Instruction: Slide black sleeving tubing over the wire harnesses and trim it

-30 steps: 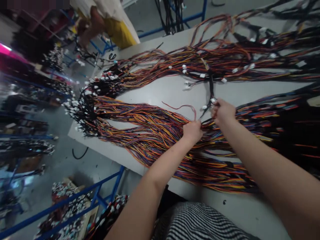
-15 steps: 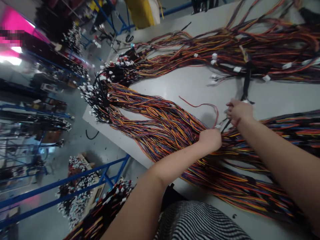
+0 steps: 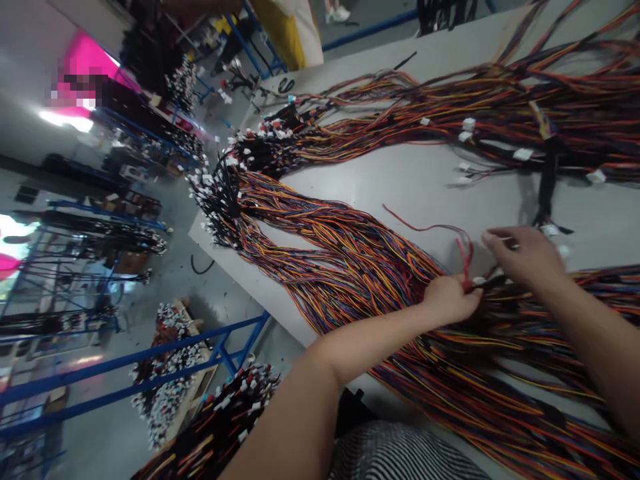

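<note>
Red wire gripped, L fingers | upright strands 1→2 | R fingers curled, hold unk.

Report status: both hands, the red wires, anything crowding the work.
Left hand closed on red wires. Right hand close by, fingers curled, grip unclear. Wire bundles crowd the table around the hands.

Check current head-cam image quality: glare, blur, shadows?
Head view: glare whites out part of the left edge; head view: right hand looks slightly motion-blurred, left hand a bit crisper; head view: soft shadow on the table left of the black-wrapped branch.
</note>
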{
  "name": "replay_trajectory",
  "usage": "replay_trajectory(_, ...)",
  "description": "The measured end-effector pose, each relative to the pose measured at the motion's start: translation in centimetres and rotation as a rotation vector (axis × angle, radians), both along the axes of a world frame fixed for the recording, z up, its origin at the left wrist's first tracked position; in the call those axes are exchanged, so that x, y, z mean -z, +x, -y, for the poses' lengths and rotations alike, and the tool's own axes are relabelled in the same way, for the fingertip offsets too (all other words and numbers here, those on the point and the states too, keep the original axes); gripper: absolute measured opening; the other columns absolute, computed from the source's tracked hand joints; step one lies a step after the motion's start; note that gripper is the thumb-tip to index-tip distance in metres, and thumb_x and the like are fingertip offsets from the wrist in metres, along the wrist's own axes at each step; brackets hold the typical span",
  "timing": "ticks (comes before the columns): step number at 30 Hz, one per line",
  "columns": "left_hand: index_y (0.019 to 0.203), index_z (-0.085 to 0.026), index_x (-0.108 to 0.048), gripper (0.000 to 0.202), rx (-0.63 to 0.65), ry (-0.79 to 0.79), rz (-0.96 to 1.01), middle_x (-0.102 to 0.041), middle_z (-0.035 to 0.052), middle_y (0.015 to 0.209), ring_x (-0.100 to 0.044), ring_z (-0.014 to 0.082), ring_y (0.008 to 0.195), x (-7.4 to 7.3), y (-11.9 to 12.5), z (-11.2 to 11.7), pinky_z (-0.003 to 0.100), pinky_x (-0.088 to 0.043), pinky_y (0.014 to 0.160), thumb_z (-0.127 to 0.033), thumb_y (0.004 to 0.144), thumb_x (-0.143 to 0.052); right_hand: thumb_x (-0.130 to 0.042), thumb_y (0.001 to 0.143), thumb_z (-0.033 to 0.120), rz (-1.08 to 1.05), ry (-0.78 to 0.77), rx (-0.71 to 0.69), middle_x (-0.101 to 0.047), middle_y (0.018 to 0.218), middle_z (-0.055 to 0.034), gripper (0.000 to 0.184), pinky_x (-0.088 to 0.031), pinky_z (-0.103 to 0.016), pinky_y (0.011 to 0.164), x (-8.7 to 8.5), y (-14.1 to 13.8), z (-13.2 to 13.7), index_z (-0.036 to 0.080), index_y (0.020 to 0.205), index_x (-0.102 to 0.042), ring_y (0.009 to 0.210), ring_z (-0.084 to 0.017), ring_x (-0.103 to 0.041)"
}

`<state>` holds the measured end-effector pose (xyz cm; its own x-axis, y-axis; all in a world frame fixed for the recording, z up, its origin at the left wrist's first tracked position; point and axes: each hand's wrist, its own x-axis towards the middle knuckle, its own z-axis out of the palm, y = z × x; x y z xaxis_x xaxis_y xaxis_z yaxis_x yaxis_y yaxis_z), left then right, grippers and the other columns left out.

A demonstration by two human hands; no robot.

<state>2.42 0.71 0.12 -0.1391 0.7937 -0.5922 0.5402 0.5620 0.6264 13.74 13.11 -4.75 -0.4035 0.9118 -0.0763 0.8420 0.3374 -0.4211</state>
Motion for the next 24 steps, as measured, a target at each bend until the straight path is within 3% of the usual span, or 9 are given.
replay_trajectory(3,0.077,-0.016,-0.065,0.019,-0.295,0.003,0.243,-0.055,-0.0018,0.061,-0.053,0.0130,0.061,1.7,0.2,0.2,0.024,-0.047,0.066,-0.030,0.085,-0.056,-0.054,0.089,0.050,-0.110,0.042,-0.204,-0.065,0.105,-0.0209,0.044,-0.041,-0.040,0.084,-1.0,3.9,2.9,0.018,0.118,-0.064,0.100,-0.027,-0.059)
replay_trajectory(6,0.066,-0.015,-0.057,0.017,-0.445,0.034,0.455,-0.050,-0.0047,0.058,-0.047,0.0091,0.058,2.0,0.2,0.3,0.021,-0.044,0.063,-0.025,0.078,-0.063,-0.075,0.069,0.052,0.086,-0.066,-0.426,-0.066,0.109,-0.0170,0.059,-0.038,-0.042,0.089,-1.4,5.8,6.0,0.026,0.120,-0.061,0.101,-0.030,-0.059)
replay_trajectory(8,0.062,-0.016,-0.053,0.023,-0.430,0.033,0.506,-0.048,-0.0062,0.057,-0.045,0.0079,0.057,1.7,0.0,0.3,0.020,-0.042,0.062,-0.026,0.072,-0.071,-0.079,0.065,0.041,0.286,-0.085,-0.429,-0.065,0.114,-0.0168,0.063,-0.036,-0.042,0.092,-1.5,5.4,7.0,0.025,0.123,-0.059,0.108,-0.031,-0.057)
replay_trajectory(10,0.062,-0.016,-0.053,0.026,-0.336,-0.003,0.469,-0.046,-0.0073,0.055,-0.044,0.0078,0.055,1.0,-0.4,0.3,0.020,-0.042,0.061,-0.028,0.067,-0.076,-0.074,0.071,0.033,0.419,-0.101,-0.404,-0.065,0.114,-0.0174,0.054,-0.036,-0.041,0.091,-1.6,4.3,7.0,0.023,0.122,-0.059,0.109,-0.031,-0.057)
replay_trajectory(15,0.068,-0.018,-0.062,0.019,-0.024,0.013,0.181,-0.045,-0.0060,0.052,-0.047,0.0115,0.056,0.0,-0.8,1.1,0.023,-0.044,0.065,-0.035,0.074,-0.070,-0.062,0.081,0.026,0.553,-0.140,-0.433,-0.065,0.108,-0.0180,0.028,-0.036,-0.040,0.084,-2.4,2.1,5.8,0.017,0.107,-0.063,0.103,-0.030,-0.059)
replay_trajectory(17,0.069,-0.018,-0.062,0.016,-0.019,0.057,0.159,-0.048,-0.0053,0.055,-0.047,0.0117,0.058,0.0,-0.7,1.9,0.023,-0.044,0.066,-0.031,0.077,-0.066,-0.059,0.082,0.025,0.573,-0.151,-0.426,-0.065,0.106,-0.0176,0.028,-0.036,-0.039,0.082,-2.8,1.8,5.7,0.014,0.108,-0.062,0.102,-0.030,-0.060)
replay_trajectory(21,0.072,-0.016,-0.055,0.009,-0.128,0.150,0.282,-0.050,-0.0046,0.064,-0.047,0.0101,0.062,0.5,-0.3,3.5,0.021,-0.041,0.067,-0.020,0.080,-0.058,-0.057,0.083,0.031,0.541,-0.221,-0.435,-0.066,0.103,-0.0164,0.031,-0.035,-0.036,0.080,-3.3,1.3,5.1,0.013,0.107,-0.062,0.100,-0.030,-0.061)
replay_trajectory(24,0.074,-0.016,-0.053,0.010,-0.135,0.148,0.285,-0.049,-0.0044,0.066,-0.047,0.0098,0.062,0.4,-0.5,3.6,0.020,-0.041,0.066,-0.021,0.082,-0.056,-0.059,0.079,0.029,0.496,-0.231,-0.454,-0.066,0.103,-0.0153,0.033,-0.035,-0.036,0.083,-3.2,1.4,4.6,0.013,0.108,-0.062,0.101,-0.029,-0.060)
